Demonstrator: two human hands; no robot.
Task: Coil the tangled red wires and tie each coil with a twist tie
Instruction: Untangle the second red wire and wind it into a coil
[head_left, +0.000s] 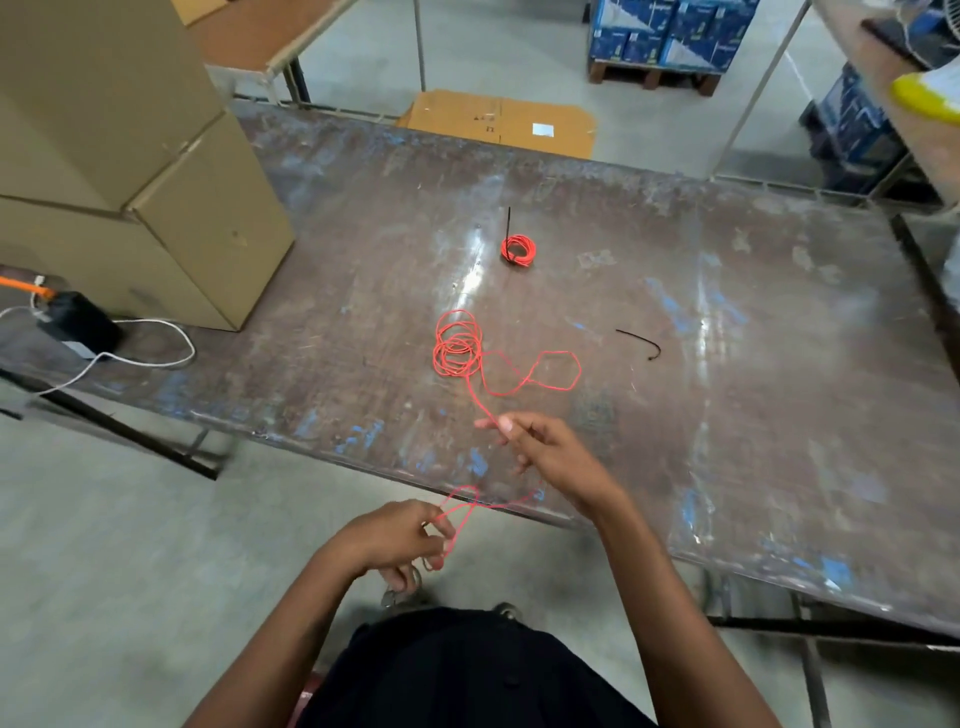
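Your left hand (410, 535) sits nearest you, just off the tabletop (727, 415) edge, fingers curled round a small loop of red wire (457, 348) — looks like the start of a coil, held there so the turns don't spring open. Your right hand (545, 452) is over the near edge, thumb and forefinger pinching the strand that runs up to the loose pile; I'd say it's feeding slack toward the left hand.

The pile itself lies mid-tabletop: a few messy loops plus one wide loop sprawled to its right. Most of the wire is not yet wound.

A spare black twist tie (641, 342) lies right of the pile, apart from it, within reach for when this coil is done.

Further back, a finished coil (518, 249) is tied, its tie end sticking up. Parked clear of the work.

Cardboard boxes (130, 156) stand far left.
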